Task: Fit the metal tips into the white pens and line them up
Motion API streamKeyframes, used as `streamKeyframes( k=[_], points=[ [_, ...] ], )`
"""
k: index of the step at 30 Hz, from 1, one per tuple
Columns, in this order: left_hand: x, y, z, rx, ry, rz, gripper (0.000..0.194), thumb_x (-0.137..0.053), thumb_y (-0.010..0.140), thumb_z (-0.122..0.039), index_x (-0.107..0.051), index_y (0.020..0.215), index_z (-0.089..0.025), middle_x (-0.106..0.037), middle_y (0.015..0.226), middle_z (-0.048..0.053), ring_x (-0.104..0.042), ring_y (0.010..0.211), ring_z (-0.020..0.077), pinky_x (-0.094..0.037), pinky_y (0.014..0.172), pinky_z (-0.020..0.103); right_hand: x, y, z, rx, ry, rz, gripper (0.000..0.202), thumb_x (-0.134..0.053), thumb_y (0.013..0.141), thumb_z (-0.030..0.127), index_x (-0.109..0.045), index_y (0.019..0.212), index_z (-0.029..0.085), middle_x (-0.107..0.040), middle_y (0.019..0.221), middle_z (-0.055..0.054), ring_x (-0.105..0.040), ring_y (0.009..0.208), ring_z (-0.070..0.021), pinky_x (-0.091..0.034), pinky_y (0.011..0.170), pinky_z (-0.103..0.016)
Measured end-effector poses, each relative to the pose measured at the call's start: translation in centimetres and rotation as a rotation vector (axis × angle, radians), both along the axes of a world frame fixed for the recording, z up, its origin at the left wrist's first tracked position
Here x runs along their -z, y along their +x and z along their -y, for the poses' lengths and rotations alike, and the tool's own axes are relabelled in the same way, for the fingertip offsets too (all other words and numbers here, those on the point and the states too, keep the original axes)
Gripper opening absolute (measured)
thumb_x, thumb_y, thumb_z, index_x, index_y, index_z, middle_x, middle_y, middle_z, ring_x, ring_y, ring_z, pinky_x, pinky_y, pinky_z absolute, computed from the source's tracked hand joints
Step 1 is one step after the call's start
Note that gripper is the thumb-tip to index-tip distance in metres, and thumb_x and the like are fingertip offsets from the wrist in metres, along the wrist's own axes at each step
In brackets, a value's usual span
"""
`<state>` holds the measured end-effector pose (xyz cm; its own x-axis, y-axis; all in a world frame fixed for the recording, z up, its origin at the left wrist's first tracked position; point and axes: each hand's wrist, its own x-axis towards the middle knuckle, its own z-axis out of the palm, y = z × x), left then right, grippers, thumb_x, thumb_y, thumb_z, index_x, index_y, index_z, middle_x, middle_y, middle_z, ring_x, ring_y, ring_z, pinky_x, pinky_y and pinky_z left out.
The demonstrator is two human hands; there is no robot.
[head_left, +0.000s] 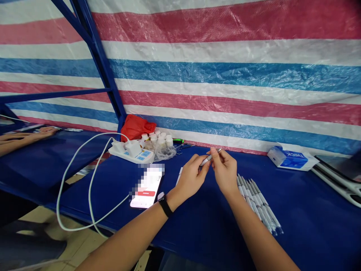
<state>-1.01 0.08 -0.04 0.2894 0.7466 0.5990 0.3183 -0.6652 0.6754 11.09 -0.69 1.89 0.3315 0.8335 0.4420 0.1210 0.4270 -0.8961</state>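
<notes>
Above the blue table, my left hand [194, 171] is closed around the barrel of a white and grey pen [207, 160]. The fingers of my right hand [224, 165] pinch the same pen near its far upper end. Part of the pen is hidden by my fingers. Right of my right wrist lies a row of several similar pens [258, 203], side by side, their grey ends pointing away from me. A white item [179, 175], partly covered by my left hand, rests on the table. Left of my left wrist is a lit phone [148, 188] with a cable.
A white power strip [132, 151] with plugs and a looping white cable [90, 180] sits at the left. Behind it are a red bag [137, 127] and several small white bottles [161, 140]. A tissue pack [291, 158] stands at right. Another person's hand [46, 131] shows far left.
</notes>
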Motion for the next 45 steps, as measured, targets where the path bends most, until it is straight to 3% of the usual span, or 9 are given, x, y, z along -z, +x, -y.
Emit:
streamKeyframes(
  k=[4,8,15,22,24,29,34,39,45],
  points=[
    [0.1,0.3,0.4,-0.034,-0.064,-0.127,0.023,-0.041,0.103,-0.029,-0.057,0.089,-0.020,-0.058,0.079,0.002,-0.055,0.070,0.0175,-0.035,0.064,0.028,0.2,0.4,-0.3,0.097,-0.019,-0.072,0.056,-0.061,0.081,0.073,-0.066,0.069,0.019,-0.048,0.052,0.004,-0.042,0.047,-0.0107,-0.032,0.046,-0.026],
    [0.2,0.5,0.8,0.042,-0.255,-0.087,0.032,-0.037,0.104,-0.036,-0.044,0.077,-0.021,-0.050,0.065,-0.002,-0.046,0.058,0.0148,-0.028,0.059,0.028,0.4,0.5,-0.6,0.057,-0.034,-0.064,0.059,-0.062,0.078,0.077,-0.062,0.065,0.019,-0.042,0.047,0.006,-0.037,0.044,-0.0095,-0.029,0.045,-0.026],
    [0.3,0.7,0.6,0.447,-0.664,0.322,0.057,-0.051,0.088,-0.075,-0.041,0.072,-0.021,-0.034,0.057,-0.008,-0.024,0.045,0.0072,-0.022,0.045,0.022,-0.5,0.5,-0.4,-0.118,-0.026,-0.172,0.058,-0.072,0.069,0.075,-0.059,0.061,0.020,-0.036,0.044,0.008,-0.031,0.042,-0.0073,-0.026,0.042,-0.024],
    [-1.2,0.1,1.1,0.886,-1.053,0.506,0.051,-0.060,0.091,-0.061,-0.036,0.069,-0.021,-0.018,0.048,-0.012,-0.010,0.038,0.0046,-0.015,0.041,0.019,-1.6,1.0,0.2,-0.219,-0.025,-0.177,0.052,-0.072,0.072,0.072,-0.065,0.063,0.021,-0.040,0.045,0.006,-0.034,0.044,-0.0085,-0.028,0.044,-0.025],
    [-1.2,0.3,1.2,0.859,-1.032,0.527,0.044,-0.060,0.093,-0.055,-0.040,0.075,-0.021,-0.021,0.048,-0.012,-0.011,0.038,0.0047,-0.015,0.041,0.019,-1.5,1.0,0.1,-0.186,-0.025,-0.176,0.052,-0.072,0.071,0.073,-0.069,0.065,0.022,-0.046,0.048,0.004,-0.038,0.047,-0.0100,-0.032,0.047,-0.027],
    [-0.5,0.8,0.7,0.573,-0.864,0.565,0.049,-0.071,0.084,-0.059,-0.037,0.082,-0.023,-0.033,0.052,-0.012,-0.018,0.040,0.0041,-0.014,0.041,0.016,-0.4,0.8,-0.8,-0.051,-0.064,-0.244,0.047,-0.079,0.064,0.068,-0.072,0.065,0.021,-0.061,0.064,0.000,-0.045,0.058,-0.0126,-0.042,0.058,-0.030],
    [-0.1,0.8,0.4,0.439,-0.786,0.493,0.048,-0.063,0.086,-0.065,-0.047,0.085,-0.021,-0.044,0.058,-0.008,-0.029,0.042,0.0046,-0.019,0.042,0.017,0.2,0.8,-1.2,-0.090,-0.074,-0.383,0.042,-0.085,0.060,0.057,-0.078,0.081,0.021,-0.073,0.081,-0.005,-0.059,0.075,-0.0188,-0.049,0.071,-0.035],
    [-0.2,0.9,0.3,0.421,-0.909,0.492,0.044,-0.058,0.090,-0.062,-0.052,0.085,-0.018,-0.040,0.060,-0.007,-0.026,0.041,0.0037,-0.017,0.041,0.017,-0.3,0.7,-0.9,-0.141,-0.137,-0.420,0.039,-0.079,0.066,0.054,-0.076,0.088,0.022,-0.075,0.088,-0.008,-0.065,0.089,-0.0248,-0.051,0.068,-0.035],
    [-0.5,0.7,0.4,0.435,-0.957,0.510,0.038,-0.067,0.086,-0.055,-0.046,0.091,-0.023,-0.037,0.057,-0.010,-0.020,0.040,0.0038,-0.012,0.041,0.016,0.1,0.5,-1.0,-0.089,-0.115,-0.387,0.039,-0.086,0.059,0.047,-0.075,0.085,0.021,-0.067,0.070,0.000,-0.062,0.073,-0.0185,-0.050,0.070,-0.035]
  ],
)
